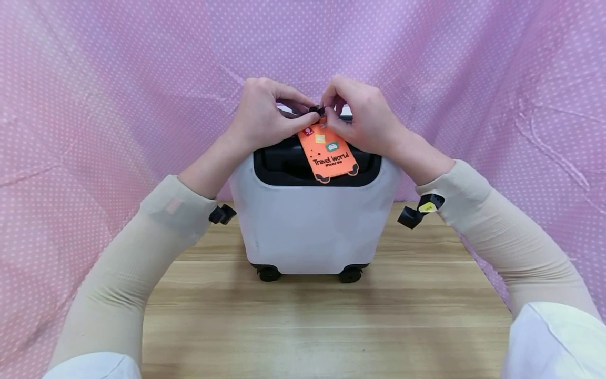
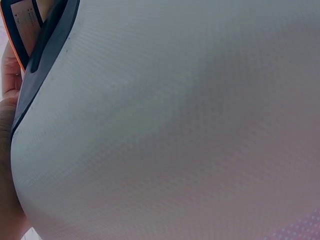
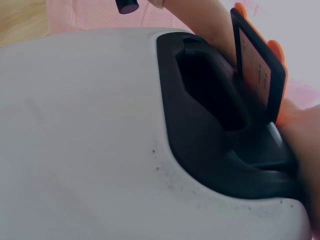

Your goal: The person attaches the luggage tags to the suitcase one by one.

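A small white suitcase (image 1: 312,226) stands upright on its black wheels, with a black recessed panel (image 1: 279,163) at its top. An orange luggage tag (image 1: 326,150) printed "Travel World" hangs against that panel, slightly tilted. At the tag's upper end, my left hand (image 1: 262,113) pinches its short black strap (image 1: 322,110) between thumb and fingers. From the other side my right hand (image 1: 366,116) pinches the strap too, fingers curled; the fingertips hide most of it. The tag's dark-framed back with a pale card (image 3: 255,67) shows in the right wrist view.
Beneath the suitcase is a wood-grain tabletop (image 1: 312,326). Pink dotted cloth (image 1: 303,42) hangs behind it and along both sides. Black camera mounts (image 1: 222,214) stick out from both wrists close to the suitcase's sides.
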The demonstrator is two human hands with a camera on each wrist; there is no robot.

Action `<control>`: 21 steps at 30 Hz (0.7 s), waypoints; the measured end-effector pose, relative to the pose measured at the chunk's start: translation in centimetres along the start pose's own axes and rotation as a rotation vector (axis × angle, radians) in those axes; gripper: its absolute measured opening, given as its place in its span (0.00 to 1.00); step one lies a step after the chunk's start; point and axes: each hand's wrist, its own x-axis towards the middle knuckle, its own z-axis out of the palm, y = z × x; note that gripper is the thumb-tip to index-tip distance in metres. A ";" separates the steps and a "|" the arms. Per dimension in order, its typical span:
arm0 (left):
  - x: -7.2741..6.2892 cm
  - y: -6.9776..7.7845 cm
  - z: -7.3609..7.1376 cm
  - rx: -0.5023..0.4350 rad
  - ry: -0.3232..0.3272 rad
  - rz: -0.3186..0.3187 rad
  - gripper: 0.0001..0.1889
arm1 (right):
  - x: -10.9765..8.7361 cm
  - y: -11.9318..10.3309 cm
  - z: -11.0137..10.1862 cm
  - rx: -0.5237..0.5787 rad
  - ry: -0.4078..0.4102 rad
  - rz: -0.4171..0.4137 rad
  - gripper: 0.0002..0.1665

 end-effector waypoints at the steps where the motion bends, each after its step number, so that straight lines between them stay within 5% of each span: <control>1: 0.0 0.0 0.0 -0.001 -0.001 0.000 0.11 | 0.0 0.0 0.0 -0.001 0.000 -0.001 0.04; 21: 0.2 0.2 0.3 -0.021 0.007 -0.032 0.10 | 0.0 -0.1 -0.1 0.024 -0.033 0.024 0.06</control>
